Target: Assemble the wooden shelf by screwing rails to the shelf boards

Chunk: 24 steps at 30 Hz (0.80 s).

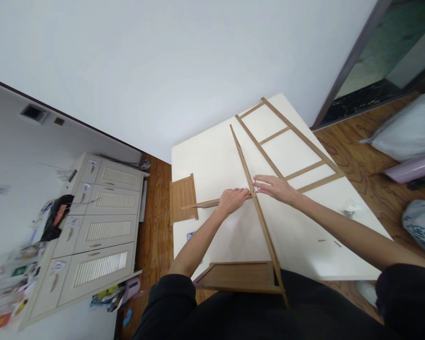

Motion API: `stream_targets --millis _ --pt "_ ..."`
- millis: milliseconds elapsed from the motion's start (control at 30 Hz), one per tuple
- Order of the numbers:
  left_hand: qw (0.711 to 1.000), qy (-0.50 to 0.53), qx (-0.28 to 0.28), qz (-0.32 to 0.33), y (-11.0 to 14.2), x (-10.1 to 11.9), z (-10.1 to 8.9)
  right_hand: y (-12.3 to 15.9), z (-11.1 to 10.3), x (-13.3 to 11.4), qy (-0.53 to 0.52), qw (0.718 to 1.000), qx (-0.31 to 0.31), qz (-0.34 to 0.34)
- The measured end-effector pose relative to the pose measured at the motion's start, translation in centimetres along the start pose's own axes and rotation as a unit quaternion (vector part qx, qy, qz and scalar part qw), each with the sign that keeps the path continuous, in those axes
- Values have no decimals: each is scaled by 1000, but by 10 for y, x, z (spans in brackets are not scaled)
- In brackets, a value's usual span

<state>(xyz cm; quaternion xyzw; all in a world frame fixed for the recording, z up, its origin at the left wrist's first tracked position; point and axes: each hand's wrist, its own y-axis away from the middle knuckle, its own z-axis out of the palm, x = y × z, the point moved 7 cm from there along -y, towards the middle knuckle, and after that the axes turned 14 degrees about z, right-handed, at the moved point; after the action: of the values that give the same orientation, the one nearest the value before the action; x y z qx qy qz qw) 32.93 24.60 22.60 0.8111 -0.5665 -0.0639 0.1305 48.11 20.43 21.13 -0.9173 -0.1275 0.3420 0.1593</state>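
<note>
A long wooden side frame (263, 219) stands on edge across the table, running toward my body. My left hand (233, 200) is closed around a wooden slat panel (208, 203), holding its end against the frame's left side. On the other side of that joint is my right hand (276, 188). Its fingertips come together at the joint on a small thing I cannot make out. A second wooden panel (239, 275) meets the near end of the frame, close to my body.
A ladder-like wooden frame (306, 147) lies flat on the white table (205, 156). At the left edge rests another wooden panel (182, 196), near a phone (190, 235). Small hardware in clear plastic (349, 212) and short dowels (337, 244) lie at right. A cabinet (102, 203) stands left.
</note>
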Motion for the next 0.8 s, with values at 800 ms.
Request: stream_targets --millis 800 --pt "1000 23 15 -5 1 -2 0 14 30 -11 -437 707 -273 484"
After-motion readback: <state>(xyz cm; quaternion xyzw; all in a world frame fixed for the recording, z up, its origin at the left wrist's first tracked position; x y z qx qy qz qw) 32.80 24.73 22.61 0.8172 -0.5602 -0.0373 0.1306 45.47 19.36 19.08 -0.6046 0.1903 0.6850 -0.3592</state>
